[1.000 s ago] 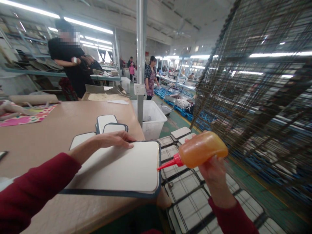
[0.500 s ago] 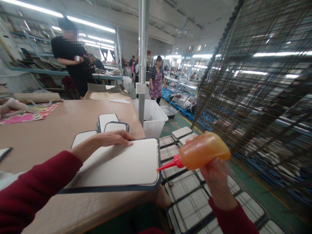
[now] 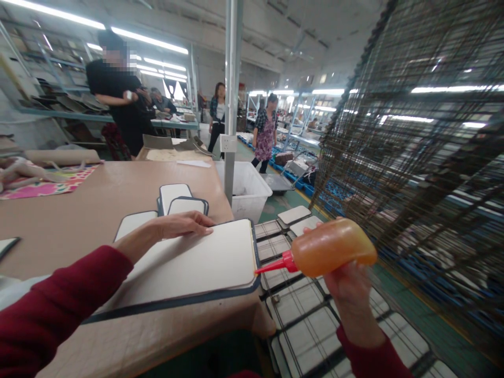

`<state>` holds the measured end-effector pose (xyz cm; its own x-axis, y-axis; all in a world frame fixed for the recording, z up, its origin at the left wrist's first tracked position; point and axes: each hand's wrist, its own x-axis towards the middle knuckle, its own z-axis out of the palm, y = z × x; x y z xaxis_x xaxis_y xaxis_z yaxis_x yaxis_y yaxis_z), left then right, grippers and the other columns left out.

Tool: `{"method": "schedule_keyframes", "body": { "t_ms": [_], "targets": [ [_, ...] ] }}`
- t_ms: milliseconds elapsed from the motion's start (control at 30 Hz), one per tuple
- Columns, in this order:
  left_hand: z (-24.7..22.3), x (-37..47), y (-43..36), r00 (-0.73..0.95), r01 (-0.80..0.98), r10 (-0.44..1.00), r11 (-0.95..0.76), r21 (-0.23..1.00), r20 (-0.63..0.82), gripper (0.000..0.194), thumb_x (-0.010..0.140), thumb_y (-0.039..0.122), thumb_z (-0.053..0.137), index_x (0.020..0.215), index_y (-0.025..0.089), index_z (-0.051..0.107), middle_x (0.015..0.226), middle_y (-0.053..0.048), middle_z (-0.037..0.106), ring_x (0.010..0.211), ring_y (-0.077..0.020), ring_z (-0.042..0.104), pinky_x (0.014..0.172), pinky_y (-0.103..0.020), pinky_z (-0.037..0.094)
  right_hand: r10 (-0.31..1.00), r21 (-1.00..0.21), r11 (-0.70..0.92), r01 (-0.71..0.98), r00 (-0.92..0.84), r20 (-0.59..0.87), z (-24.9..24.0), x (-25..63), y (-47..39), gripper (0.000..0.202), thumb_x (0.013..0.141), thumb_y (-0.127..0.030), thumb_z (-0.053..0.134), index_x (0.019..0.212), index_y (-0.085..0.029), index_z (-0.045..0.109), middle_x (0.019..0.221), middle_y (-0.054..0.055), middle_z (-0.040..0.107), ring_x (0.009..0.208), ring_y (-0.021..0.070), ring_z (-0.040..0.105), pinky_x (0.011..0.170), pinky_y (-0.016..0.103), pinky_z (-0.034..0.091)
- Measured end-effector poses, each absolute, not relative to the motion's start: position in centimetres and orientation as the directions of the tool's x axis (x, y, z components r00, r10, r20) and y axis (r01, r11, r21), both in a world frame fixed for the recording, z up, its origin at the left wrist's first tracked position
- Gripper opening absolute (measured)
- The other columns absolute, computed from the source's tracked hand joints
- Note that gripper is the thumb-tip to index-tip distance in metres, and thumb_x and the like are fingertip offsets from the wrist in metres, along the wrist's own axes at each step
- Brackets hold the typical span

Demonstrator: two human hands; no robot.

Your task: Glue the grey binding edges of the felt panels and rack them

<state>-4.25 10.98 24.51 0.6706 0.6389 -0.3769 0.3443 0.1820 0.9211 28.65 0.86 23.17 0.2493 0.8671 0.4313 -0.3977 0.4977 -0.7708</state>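
Note:
A large cream panel with a dark rim [image 3: 220, 257] lies at the table's right edge. My left hand [image 3: 185, 224] grips its far edge, thumb on top. In my right hand [image 3: 348, 283] is a bottle of amber liquid [image 3: 333, 248], tipped sideways, its red nozzle [image 3: 275, 264] pointing left. The nozzle tip is at the panel's right edge, near the near corner. A thin yellowish line runs along that edge. Smaller rimmed panels [image 3: 174, 194] lie behind my left hand.
More panels [image 3: 297, 302] lie on a wire rack at the lower right, below the table [image 3: 129, 181]. A tall wire mesh [image 3: 413, 131] stands at right. Behind are a post [image 3: 232, 105], a white bin [image 3: 252, 186] and several people, one in black [image 3: 118, 100].
The panel has turned slightly, its right edge shifting left. My right hand and the bottle have moved slightly right. In the background, the person in the patterned apron has moved right.

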Motion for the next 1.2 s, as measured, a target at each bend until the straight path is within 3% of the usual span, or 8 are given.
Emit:
{"method": "schedule_keyframes", "body": {
  "t_ms": [200,367,533,700,900,1200],
  "targets": [
    [23.7,-4.7,11.2,0.662,0.318,0.653,0.199,0.927,-0.367,0.033,0.074,0.040,0.066,0.098,0.018,0.071,0.080,-0.004,0.072,0.061,-0.0154,0.062,0.055,-0.022,0.047,0.836,-0.745,0.544,-0.386,0.324,0.443,22.5,28.7,0.5,0.063,0.058,-0.044,0.078,0.115,-0.029,0.054,0.116,0.008,0.063,0.105,0.0318,0.059,0.095,0.057,0.041],
    [23.1,-5.0,11.1,0.635,0.281,0.680,0.237,0.930,-0.366,0.035,0.074,0.040,0.067,0.099,0.016,0.070,0.087,-0.007,0.073,0.068,-0.0180,0.065,0.058,-0.024,0.048,0.821,-0.724,0.565,-0.395,0.354,0.448,22.0,28.4,0.3,0.063,0.059,-0.046,0.076,0.116,-0.027,0.054,0.109,0.007,0.064,0.098,0.0305,0.062,0.087,0.053,0.048],
    [21.9,-5.0,11.1,0.621,0.211,0.697,0.292,0.933,-0.359,0.037,0.073,0.042,0.068,0.097,0.014,0.070,0.090,-0.011,0.072,0.075,-0.0218,0.067,0.065,-0.027,0.051,0.780,-0.710,0.615,-0.342,0.398,0.483,21.7,27.9,0.3,0.059,0.064,-0.046,0.073,0.116,-0.029,0.052,0.119,0.008,0.061,0.103,0.0319,0.060,0.093,0.057,0.043],
    [20.5,-4.5,10.7,0.580,0.134,0.737,0.335,0.933,-0.348,0.036,0.071,0.043,0.070,0.095,0.015,0.070,0.088,-0.009,0.073,0.076,-0.0206,0.067,0.065,-0.025,0.050,0.720,-0.665,0.678,-0.313,0.466,0.514,21.3,27.6,0.8,0.048,0.070,-0.041,0.069,0.113,-0.026,0.054,0.125,0.009,0.057,0.106,0.0298,0.060,0.095,0.053,0.043],
    [19.8,-3.6,9.7,0.533,0.033,0.781,0.364,0.931,-0.325,0.035,0.070,0.041,0.071,0.094,0.015,0.069,0.086,-0.008,0.072,0.075,-0.0194,0.066,0.066,-0.025,0.049,0.688,-0.636,0.704,-0.317,0.529,0.497,21.1,27.3,1.8,0.054,0.070,-0.034,0.068,0.119,-0.026,0.049,0.118,0.008,0.062,0.103,0.0303,0.061,0.095,0.058,0.041],
    [18.1,-3.7,9.2,0.459,-0.053,0.826,0.392,0.918,-0.326,0.038,0.067,0.046,0.073,0.089,0.015,0.069,0.078,-0.006,0.072,0.067,-0.0171,0.064,0.060,-0.023,0.048,0.652,-0.654,0.714,-0.251,0.578,0.490,20.4,27.4,3.2,0.042,0.073,-0.027,0.065,0.113,-0.023,0.053,0.119,0.007,0.060,0.111,0.0277,0.056,0.102,0.055,0.033]
  ]
}}
